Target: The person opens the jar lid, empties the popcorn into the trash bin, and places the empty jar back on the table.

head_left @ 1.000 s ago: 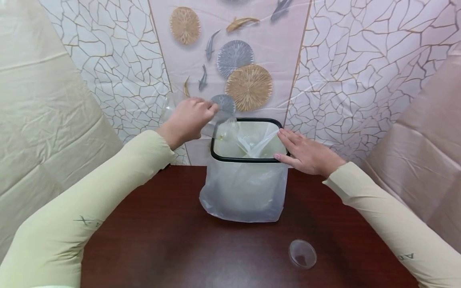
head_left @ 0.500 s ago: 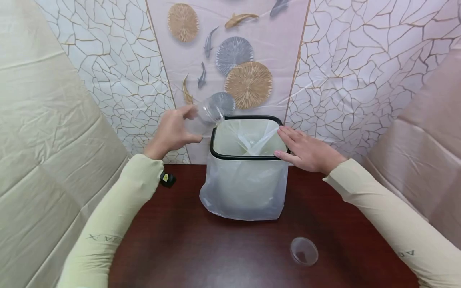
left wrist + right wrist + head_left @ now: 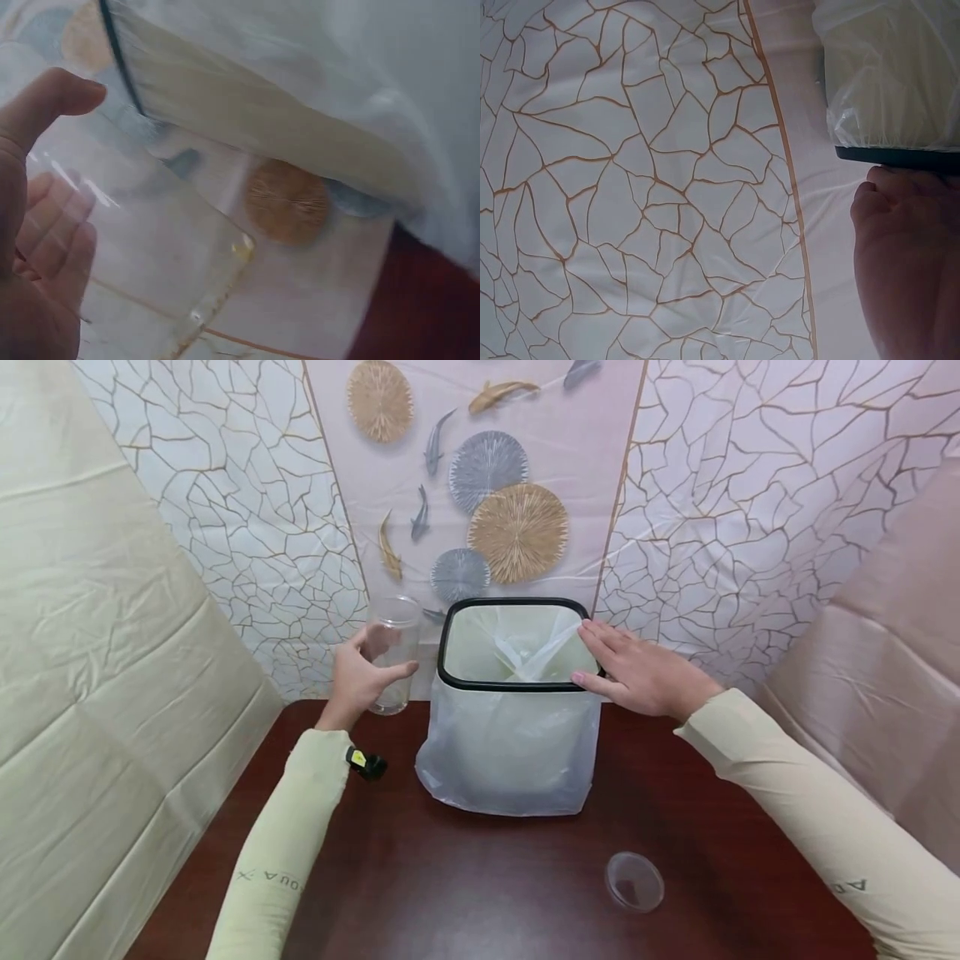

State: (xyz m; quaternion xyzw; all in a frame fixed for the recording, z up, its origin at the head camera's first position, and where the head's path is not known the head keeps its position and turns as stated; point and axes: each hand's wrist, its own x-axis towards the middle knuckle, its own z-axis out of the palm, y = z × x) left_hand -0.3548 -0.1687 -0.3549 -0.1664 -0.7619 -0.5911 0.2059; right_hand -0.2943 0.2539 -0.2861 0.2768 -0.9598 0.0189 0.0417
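Note:
A clear plastic jar stands upright in the grip of my left hand, just left of the bin. In the left wrist view, thumb and fingers wrap around the jar, whose bottom edge holds a few yellowish drops. The pale bin has a black rim and a translucent bag hanging over its outside. With fingers straight, my right hand rests on the bin's right rim; the right wrist view shows this hand against the dark rim.
A round clear lid lies on the dark red wooden table, front right of the bin. Patterned cloth hangs behind, and beige cloth slopes along the left side.
My left hand has drawn the jar left, away from above the bin's opening, and turned it from tipped to upright. My right hand has stayed on the rim.

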